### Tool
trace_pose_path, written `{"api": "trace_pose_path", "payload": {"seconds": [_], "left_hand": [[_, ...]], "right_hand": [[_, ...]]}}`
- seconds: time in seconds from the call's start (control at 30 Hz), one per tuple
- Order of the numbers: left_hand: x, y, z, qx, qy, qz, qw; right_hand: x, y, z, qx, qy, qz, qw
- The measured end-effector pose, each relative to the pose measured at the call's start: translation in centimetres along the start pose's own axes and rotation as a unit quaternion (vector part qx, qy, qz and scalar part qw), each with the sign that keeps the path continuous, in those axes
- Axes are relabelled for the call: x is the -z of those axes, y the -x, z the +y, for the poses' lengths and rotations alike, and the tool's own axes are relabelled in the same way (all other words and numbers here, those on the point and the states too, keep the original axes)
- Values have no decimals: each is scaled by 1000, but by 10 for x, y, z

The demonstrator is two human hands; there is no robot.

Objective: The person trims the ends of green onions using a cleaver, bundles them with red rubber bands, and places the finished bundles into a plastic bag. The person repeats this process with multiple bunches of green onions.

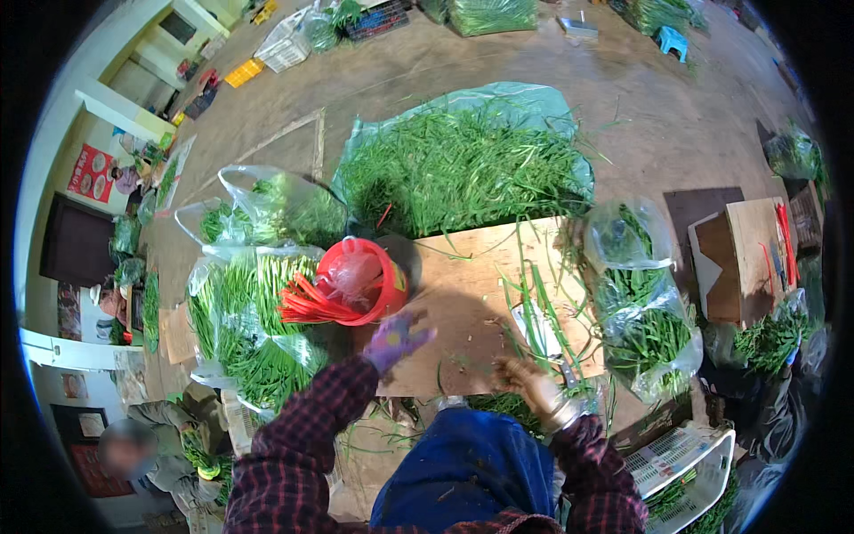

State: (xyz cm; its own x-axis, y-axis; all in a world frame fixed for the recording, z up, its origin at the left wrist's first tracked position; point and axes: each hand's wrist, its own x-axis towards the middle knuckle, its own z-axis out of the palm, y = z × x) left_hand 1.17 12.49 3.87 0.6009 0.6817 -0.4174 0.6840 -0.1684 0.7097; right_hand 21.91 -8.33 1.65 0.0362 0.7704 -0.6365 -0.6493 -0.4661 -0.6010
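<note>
My left hand (395, 340), in a purple glove, is over the left part of a wooden board (447, 334), just below a red plastic bucket (393, 284); its fingers are spread and hold nothing. Red strips (313, 302) and clear plastic lie in the bucket. My right hand (527, 384) is blurred near the board's lower right edge, with nothing visible in it; its fingers look apart. Beside it lies a knife (568, 374) with a dark handle. Long green leaves (534, 287) are scattered over a white sheet (534, 327) on the board's right side.
A heap of green leafy stalks (460, 167) lies on a green sheet beyond the board. Bagged greens stand at left (233, 320) and right (647, 334). A white plastic crate (707, 467) is at lower right. Another person (167, 440) is at lower left.
</note>
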Motion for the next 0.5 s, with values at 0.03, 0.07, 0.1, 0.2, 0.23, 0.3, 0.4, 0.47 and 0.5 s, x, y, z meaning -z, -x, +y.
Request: {"api": "trace_pose_path", "payload": {"seconds": [0.03, 0.07, 0.1, 0.2, 0.23, 0.3, 0.4, 0.47, 0.5], "left_hand": [[-12, 16, 10, 79, -69, -103, 989], [-24, 42, 43, 96, 4, -142, 985], [-52, 61, 57, 98, 88, -136, 982], [-125, 134, 33, 276, 623, -227, 696], [-152, 141, 43, 259, 616, -217, 711], [-202, 150, 69, 234, 595, -212, 739], [-256, 153, 139, 220, 570, -158, 776], [-275, 143, 203, 287, 546, -150, 773], [-285, 139, 224, 330, 538, -167, 758]], "right_hand": [[0, 22, 6, 17, 5, -10, 1000], [-7, 43, -4, 15, 72, -16, 997], [-4, 52, -3, 217, 327, -46, 919], [-11, 97, -12, 162, 362, -137, 908], [-7, 111, -12, 314, 327, -192, 871], [13, 135, 2, 312, 403, -204, 836], [77, 205, -10, 237, 389, -156, 876], [128, 244, 0, 238, 322, -97, 911], [152, 274, -13, 202, 262, -63, 942]]}}
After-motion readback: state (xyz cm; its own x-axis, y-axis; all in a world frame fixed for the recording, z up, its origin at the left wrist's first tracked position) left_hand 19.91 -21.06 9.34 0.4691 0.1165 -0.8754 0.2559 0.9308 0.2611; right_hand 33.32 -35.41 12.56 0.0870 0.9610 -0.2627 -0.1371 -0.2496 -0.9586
